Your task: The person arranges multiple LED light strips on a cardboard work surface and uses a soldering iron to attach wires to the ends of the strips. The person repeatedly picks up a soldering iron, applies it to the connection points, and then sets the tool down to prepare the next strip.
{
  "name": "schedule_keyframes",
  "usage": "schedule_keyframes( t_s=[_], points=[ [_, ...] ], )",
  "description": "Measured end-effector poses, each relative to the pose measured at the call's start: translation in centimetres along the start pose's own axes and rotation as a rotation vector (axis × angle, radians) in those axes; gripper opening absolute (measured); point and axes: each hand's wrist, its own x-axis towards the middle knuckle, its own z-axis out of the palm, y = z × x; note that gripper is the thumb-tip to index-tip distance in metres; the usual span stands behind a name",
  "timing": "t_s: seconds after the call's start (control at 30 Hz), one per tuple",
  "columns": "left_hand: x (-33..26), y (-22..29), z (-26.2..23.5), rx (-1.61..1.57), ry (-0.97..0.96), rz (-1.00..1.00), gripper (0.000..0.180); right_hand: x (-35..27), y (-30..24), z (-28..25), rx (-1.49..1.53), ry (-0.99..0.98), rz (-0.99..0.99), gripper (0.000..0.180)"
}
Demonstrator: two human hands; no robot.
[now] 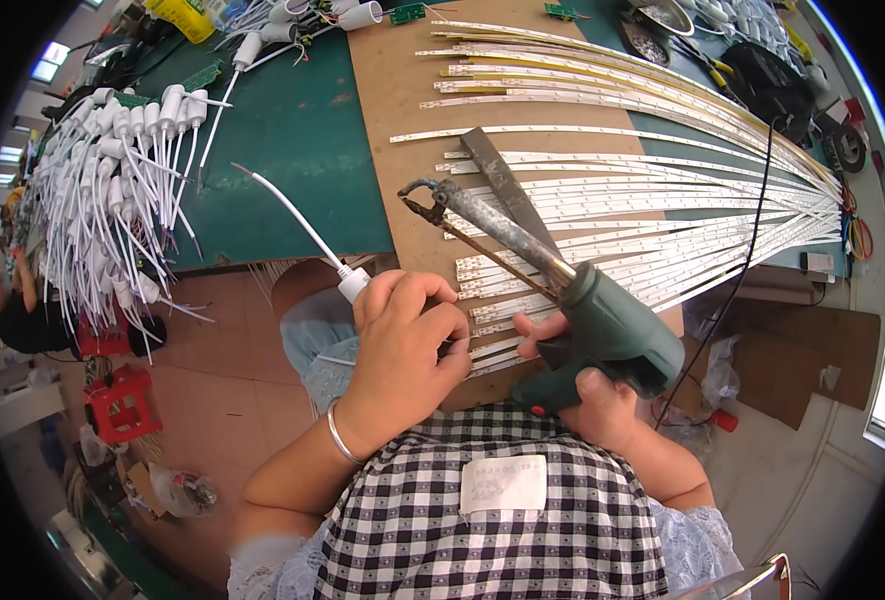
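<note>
My left hand (406,335) is closed around a small white plug connector (353,284) whose white wire runs up and left over the green bench. My right hand (588,390) grips a green pistol-style soldering gun (603,330); its long dark barrel points up and left, and the tip (421,195) hangs above the brown board (393,90). Many white LED strips (663,210) lie fanned across that board, their near ends just under the gun and between my hands.
A big bunch of white connectors with wires (113,190) lies on the green bench (293,150) at left. A flat metal file (503,185) rests on the strips. Tools and a black box (773,80) sit top right. A red stool (121,402) stands on the floor.
</note>
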Motion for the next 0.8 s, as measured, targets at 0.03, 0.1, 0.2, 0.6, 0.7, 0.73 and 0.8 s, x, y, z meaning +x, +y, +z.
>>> schedule_keyframes(
  t_s=[0.03, 0.1, 0.2, 0.6, 0.7, 0.73, 0.8],
  points=[
    [0.0, 0.0, 0.0, -0.003, -0.011, -0.003, 0.013, 0.0, 0.1, -0.1, -0.003, -0.004, -0.003, 0.065],
    [0.1, 0.0, 0.0, -0.011, -0.011, -0.002, 0.014, 0.0, 0.2, -0.3, -0.010, -0.012, -0.009, 0.065],
    [0.2, 0.0, 0.1, -0.022, -0.008, 0.000, 0.014, 0.0, 0.1, 0.1, 0.009, 0.022, -0.014, 0.067],
    [0.3, -0.2, 0.4, -0.025, 0.016, 0.012, 0.015, -8.5, -3.1, -6.7, -0.536, 0.000, 0.310, 0.067],
    [0.3, -0.2, 0.4, -0.024, 0.022, 0.019, 0.016, -9.2, -2.9, -6.8, -0.852, -0.115, 0.054, 0.062],
    [0.3, -0.2, 0.5, -0.023, 0.023, 0.022, 0.016, -9.2, -2.9, -6.7, -0.957, -0.168, -0.050, 0.061],
    [0.4, -0.2, 0.4, -0.028, 0.027, 0.022, 0.016, -9.3, -3.0, -6.7, -1.094, -0.222, -0.159, 0.061]
  ],
)
